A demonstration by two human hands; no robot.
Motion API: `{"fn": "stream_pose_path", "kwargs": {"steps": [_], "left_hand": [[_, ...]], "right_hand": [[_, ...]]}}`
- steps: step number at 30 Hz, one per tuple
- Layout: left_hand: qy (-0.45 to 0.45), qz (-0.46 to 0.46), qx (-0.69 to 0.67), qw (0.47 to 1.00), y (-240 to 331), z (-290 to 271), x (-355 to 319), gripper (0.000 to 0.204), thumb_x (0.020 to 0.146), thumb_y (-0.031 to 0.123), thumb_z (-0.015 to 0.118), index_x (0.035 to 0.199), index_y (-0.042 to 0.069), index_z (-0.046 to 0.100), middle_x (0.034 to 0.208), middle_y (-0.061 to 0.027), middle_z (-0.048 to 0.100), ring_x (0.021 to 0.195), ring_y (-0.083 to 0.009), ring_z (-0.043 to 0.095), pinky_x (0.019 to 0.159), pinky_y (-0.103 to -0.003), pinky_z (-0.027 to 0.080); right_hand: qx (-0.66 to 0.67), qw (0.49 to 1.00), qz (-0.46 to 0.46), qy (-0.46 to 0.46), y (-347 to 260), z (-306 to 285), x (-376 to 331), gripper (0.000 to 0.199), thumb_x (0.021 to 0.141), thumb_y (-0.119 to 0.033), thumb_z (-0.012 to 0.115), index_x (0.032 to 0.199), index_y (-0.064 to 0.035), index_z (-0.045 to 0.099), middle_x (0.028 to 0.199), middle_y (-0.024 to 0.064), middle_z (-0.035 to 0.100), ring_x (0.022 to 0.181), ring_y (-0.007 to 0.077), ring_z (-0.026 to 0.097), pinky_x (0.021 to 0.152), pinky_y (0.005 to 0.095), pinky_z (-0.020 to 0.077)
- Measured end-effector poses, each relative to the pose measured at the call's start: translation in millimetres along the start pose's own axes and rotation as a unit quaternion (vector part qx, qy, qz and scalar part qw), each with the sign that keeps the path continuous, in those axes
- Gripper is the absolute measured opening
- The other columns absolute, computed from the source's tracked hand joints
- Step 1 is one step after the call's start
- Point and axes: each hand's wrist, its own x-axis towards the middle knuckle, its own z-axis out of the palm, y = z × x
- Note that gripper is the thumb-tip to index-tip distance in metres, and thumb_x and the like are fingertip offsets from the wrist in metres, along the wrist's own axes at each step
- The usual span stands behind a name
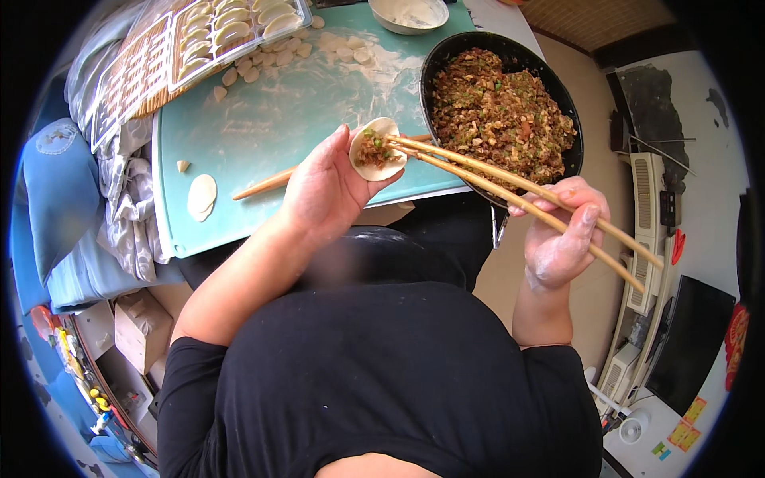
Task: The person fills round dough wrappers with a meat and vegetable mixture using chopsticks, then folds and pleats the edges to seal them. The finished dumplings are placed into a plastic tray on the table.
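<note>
Beside the black pan (570, 151) of minced filling, the left hand (325, 190) cups one round wrapper (378, 149). Two chopsticks (510, 191), clamped in the right hand (562, 231), press filling onto it. One flat wrapper (202, 196) lies left of the pan on the teal mat (263, 119).

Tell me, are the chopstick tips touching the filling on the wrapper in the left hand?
Touching. The head view shows the chopsticks, held in the right hand, with tips resting on the filling atop the round wrapper cupped in the left hand.
</note>
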Motion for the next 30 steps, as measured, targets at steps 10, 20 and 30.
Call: {"fn": "stream_pose_path", "kwargs": {"steps": [10, 20, 30], "left_hand": [[0.001, 0.015, -0.027, 1.0, 15.2, 1.3, -23.5, 0.047, 0.096, 0.031, 0.028, 0.123, -0.006, 0.04, 0.123, -0.0222, 0.047, 0.115, -0.0291, 0.048, 0.1, -0.041, 0.038], [0.011, 0.019, 0.027, 0.999, 26.2, -17.6, -37.1, 0.049, 0.096, 0.034, 0.03, 0.122, -0.006, 0.042, 0.117, -0.0176, 0.053, 0.106, -0.0267, 0.054, 0.096, -0.038, 0.041], [-0.06, -0.083, 0.049, 0.994, 45.5, -22.9, -55.5, 0.058, 0.094, 0.042, 0.032, 0.125, -0.007, 0.038, 0.119, -0.0197, 0.051, 0.106, -0.0291, 0.055, 0.091, -0.038, 0.046]], "right_hand": [[0.084, 0.989, 0.121, 0.03, 9.9, 19.5, 13.0, 0.026, 0.096, -0.023, 0.034, 0.091, -0.0027, 0.049, 0.071, 0.0095, 0.054, 0.061, 0.0203, 0.057, 0.056, 0.0388, 0.0537], [0.076, 0.984, 0.159, 0.011, 15.9, 24.9, 28.2, 0.028, 0.095, -0.026, 0.035, 0.088, -0.0026, 0.049, 0.071, 0.0104, 0.054, 0.063, 0.0211, 0.058, 0.055, 0.0364, 0.0547], [0.065, 0.965, 0.176, -0.182, 5.9, 22.0, 68.4, 0.027, 0.097, -0.025, 0.033, 0.086, -0.0047, 0.047, 0.072, 0.0067, 0.047, 0.057, 0.0157, 0.052, 0.049, 0.0279, 0.0492]]}}
